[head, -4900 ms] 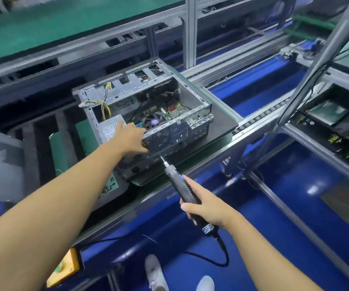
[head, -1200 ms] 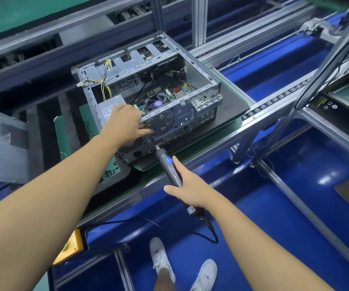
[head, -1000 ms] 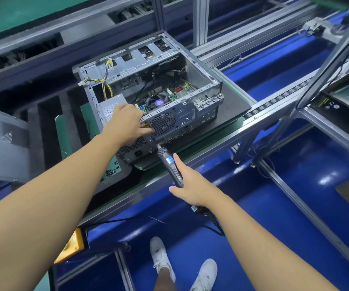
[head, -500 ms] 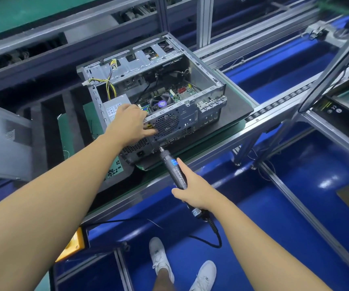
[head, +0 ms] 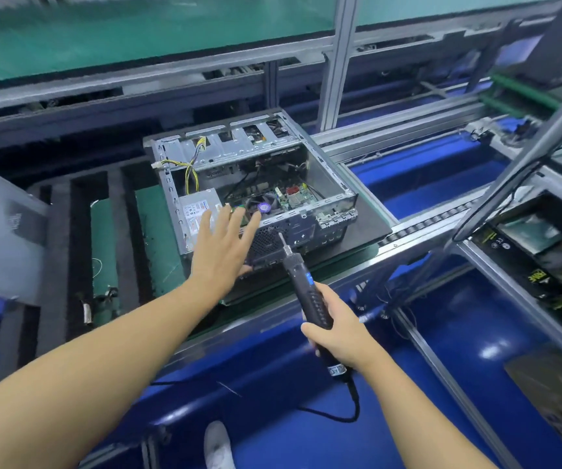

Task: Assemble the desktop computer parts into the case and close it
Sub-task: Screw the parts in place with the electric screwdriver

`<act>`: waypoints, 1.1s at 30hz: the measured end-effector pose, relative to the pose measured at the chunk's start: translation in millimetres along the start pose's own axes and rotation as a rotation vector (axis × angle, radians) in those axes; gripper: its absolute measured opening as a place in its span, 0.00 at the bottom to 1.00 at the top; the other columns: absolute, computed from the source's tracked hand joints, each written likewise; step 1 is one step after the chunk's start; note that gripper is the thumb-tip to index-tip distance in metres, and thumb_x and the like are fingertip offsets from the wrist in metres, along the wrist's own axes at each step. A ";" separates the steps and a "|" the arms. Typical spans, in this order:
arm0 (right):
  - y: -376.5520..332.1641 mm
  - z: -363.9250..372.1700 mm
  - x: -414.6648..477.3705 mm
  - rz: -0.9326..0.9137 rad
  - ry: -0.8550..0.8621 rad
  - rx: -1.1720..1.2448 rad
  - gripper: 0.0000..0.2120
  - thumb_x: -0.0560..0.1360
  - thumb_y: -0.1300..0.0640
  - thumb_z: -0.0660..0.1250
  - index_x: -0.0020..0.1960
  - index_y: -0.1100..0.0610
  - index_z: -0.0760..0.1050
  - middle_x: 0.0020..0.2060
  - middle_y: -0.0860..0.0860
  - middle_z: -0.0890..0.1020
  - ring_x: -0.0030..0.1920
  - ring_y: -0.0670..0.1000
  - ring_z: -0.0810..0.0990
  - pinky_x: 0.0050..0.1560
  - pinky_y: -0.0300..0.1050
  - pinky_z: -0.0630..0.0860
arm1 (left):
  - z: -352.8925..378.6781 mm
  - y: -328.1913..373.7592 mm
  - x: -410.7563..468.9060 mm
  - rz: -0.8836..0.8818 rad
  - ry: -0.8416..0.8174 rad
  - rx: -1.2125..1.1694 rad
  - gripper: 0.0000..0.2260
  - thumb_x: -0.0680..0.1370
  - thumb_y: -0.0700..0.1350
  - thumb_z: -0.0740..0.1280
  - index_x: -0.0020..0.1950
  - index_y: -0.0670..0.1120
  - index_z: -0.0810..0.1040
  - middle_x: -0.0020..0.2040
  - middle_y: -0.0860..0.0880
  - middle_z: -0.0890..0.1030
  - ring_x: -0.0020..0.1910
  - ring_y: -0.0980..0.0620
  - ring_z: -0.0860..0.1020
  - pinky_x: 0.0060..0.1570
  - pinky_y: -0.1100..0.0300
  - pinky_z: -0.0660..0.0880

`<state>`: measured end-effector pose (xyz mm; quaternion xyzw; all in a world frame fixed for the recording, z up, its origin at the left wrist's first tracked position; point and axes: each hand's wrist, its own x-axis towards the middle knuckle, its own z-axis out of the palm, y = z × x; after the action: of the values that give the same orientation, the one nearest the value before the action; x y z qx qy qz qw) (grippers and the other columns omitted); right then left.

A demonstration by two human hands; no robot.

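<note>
Bit [head: 281, 239] of the electric screwdriver [head: 306, 292], gripped in the right hand [head: 337, 336], points far and slightly left at the rear panel [head: 303, 230] of the open computer case [head: 327, 177] on the bench [head: 152, 238], with the left hand [head: 222, 252] just left, fingers [head: 207, 221] spread loose.

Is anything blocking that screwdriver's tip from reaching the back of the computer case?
Nothing visible. The black electric screwdriver in the right hand points at the open grey metal computer case; the left hand is spread beside its tip, not across it.

Open metal case [head: 327, 184] on black mat [head: 371, 228]
</note>
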<state>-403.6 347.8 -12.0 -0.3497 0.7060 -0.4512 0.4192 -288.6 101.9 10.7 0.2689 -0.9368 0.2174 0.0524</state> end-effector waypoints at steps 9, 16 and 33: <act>-14.1 -9.0 2.2 -0.042 0.028 0.120 0.24 0.72 0.61 0.69 0.66 0.48 0.72 0.43 0.54 0.78 0.34 0.54 0.77 0.35 0.49 0.78 | 2.4 22.6 1.9 -0.129 -0.018 -0.035 0.39 0.69 0.45 0.73 0.75 0.45 0.57 0.66 0.47 0.68 0.65 0.43 0.67 0.56 0.44 0.67; -47.9 4.9 20.0 -0.098 -0.008 0.170 0.31 0.70 0.59 0.72 0.71 0.46 0.69 0.43 0.52 0.80 0.33 0.54 0.77 0.34 0.50 0.77 | -2.9 19.4 2.7 -0.093 -0.023 -0.126 0.40 0.68 0.42 0.73 0.76 0.46 0.58 0.61 0.46 0.70 0.59 0.44 0.69 0.52 0.47 0.67; -188.4 180.9 130.9 -0.151 -0.318 0.250 0.27 0.75 0.56 0.65 0.73 0.45 0.67 0.42 0.45 0.82 0.37 0.49 0.80 0.40 0.44 0.81 | -18.9 -168.7 -59.5 -0.722 -0.083 -2.563 0.22 0.80 0.54 0.56 0.60 0.41 0.80 0.48 0.43 0.83 0.37 0.48 0.78 0.31 0.60 0.74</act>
<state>-270.6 105.8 83.4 -0.4136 0.5412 -0.5045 0.5307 -149.5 10.4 78.8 0.2678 -0.3557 -0.8463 0.2926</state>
